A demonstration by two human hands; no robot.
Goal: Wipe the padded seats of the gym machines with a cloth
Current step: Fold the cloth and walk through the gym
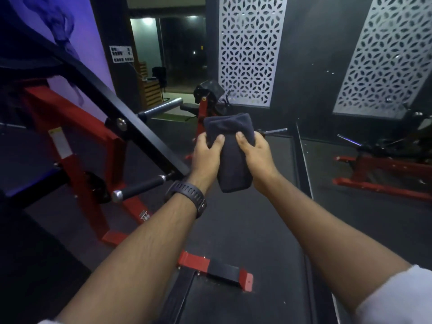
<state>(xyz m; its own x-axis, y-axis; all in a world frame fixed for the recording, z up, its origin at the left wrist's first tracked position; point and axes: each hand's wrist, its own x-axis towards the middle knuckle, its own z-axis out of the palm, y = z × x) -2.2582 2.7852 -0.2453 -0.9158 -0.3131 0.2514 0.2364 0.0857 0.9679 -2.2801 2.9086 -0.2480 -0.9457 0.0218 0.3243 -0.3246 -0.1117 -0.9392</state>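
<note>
I hold the cloth (230, 157) between my left grip (205, 157) and right grip (256, 155), out before me above the floor (245, 220). One machine (70, 136) stands at my left, a second machine (385, 164) well off right, and a third machine (205, 104) behind the cloth, near the wall (308, 54).

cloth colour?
Dark navy, nearly black; the cloth shows plain, with no pattern, in the head view.

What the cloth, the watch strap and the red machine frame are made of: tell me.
The cloth looks like soft dark fleece or terry: matte, fuzzy, folding thickly. The watch strap is probably rubber or silicone: matte black with moulded slots. The red machine frame seems painted steel: square tube with a slight sheen.
</note>
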